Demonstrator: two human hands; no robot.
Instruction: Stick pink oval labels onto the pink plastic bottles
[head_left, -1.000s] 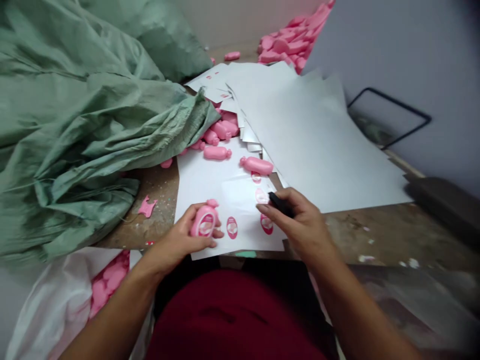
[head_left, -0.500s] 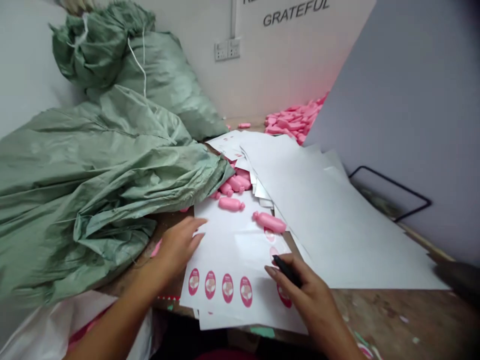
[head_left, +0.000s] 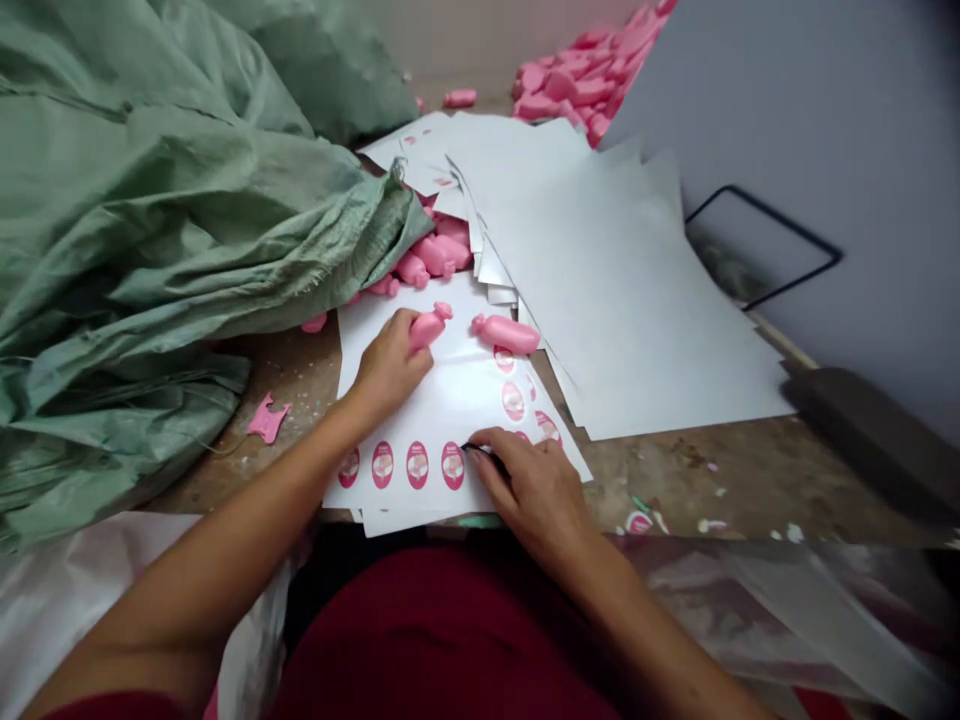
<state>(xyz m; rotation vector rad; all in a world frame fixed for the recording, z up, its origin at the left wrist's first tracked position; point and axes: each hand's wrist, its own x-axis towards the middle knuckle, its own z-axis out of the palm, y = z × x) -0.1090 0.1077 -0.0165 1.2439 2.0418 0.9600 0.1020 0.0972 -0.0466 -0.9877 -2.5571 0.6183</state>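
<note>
My left hand [head_left: 390, 368] is closed around a small pink bottle [head_left: 430, 328], its narrow neck pointing up and right, over the sticker sheet [head_left: 450, 400]. Only the dark tip of a slim black tool [head_left: 466, 447] shows from my right hand [head_left: 529, 480], whose fingers are pinched around it. That tip is at the right edge of an oval pink sticker [head_left: 453, 466], in the row along the sheet's lower edge. Another pink bottle [head_left: 508, 333] lies on the sheet, above my right hand. Whether the tool is tweezers or a blade cannot be seen.
At left, a green woven sack [head_left: 225, 220] spreads over the table, with pink bottles [head_left: 435, 255] at its mouth. A stack of white sheets [head_left: 600, 300] lies at right. A pink bottle heap [head_left: 577, 80] stands behind. A black wire frame [head_left: 787, 228] juts from the grey panel.
My left hand has closed on a pink bottle that lay on the sheet. My right hand has moved left to the sticker row with the tool. The view has tilted down.
</note>
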